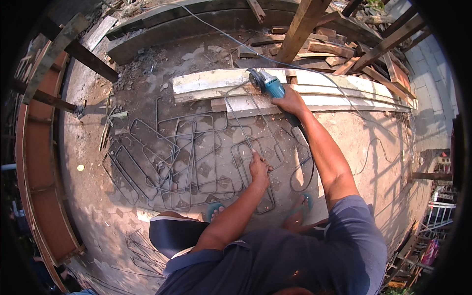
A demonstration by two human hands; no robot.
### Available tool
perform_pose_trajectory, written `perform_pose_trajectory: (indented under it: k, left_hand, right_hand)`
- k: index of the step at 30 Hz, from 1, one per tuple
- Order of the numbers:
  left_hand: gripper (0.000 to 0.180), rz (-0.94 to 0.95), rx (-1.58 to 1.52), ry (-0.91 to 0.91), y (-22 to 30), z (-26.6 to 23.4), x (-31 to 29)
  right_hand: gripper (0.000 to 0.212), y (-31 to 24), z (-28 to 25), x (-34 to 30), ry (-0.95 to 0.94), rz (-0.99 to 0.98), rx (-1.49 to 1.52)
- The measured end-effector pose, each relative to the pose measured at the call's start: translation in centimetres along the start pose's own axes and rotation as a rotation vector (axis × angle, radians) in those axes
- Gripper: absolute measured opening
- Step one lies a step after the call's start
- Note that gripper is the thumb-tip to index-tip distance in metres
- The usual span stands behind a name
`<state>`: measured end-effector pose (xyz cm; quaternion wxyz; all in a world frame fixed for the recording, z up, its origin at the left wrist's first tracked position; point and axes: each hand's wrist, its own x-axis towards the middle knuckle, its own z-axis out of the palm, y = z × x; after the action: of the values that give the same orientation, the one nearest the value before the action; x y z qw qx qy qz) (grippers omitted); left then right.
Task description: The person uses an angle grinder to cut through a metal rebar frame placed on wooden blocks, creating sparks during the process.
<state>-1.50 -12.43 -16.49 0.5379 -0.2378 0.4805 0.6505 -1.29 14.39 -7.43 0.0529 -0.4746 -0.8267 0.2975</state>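
Observation:
My right hand (291, 100) is closed around the body of a teal angle grinder (273, 86), arm stretched forward. The grinder's dark disc (256, 80) is at the far end of a bent steel rod (236, 117); whether they touch I cannot tell. Lower down, my left hand (259, 168) grips that rod, fingers wrapped round it. The rod's far end lies over pale wooden planks (211, 82). Around and left of my left hand, several bent rebar frames (194, 162) lie tangled on the ground.
A grey cable (221, 32) runs across the far side. Scrap lumber (329, 49) is piled at the far right beside a wooden post (301, 29). More thin rods (147, 253) lie at lower left, near a long brown panel (42, 167). My sandalled feet (215, 210) are close to the rebar.

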Motion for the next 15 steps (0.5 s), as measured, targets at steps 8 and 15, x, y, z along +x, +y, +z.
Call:
perform_pose_trajectory:
  k: [8, 15]
  left_hand:
    - [0.055, 0.001, 0.001, 0.011, 0.07, -0.1, 0.06]
    - [0.055, 0.011, 0.013, -0.007, 0.04, -0.17, 0.17]
  right_hand:
    - [0.076, -0.33, -0.25, 0.03, 0.001, 0.01, -0.009]
    - [0.076, -0.17, -0.03, 0.24, 0.007, 0.018, 0.008]
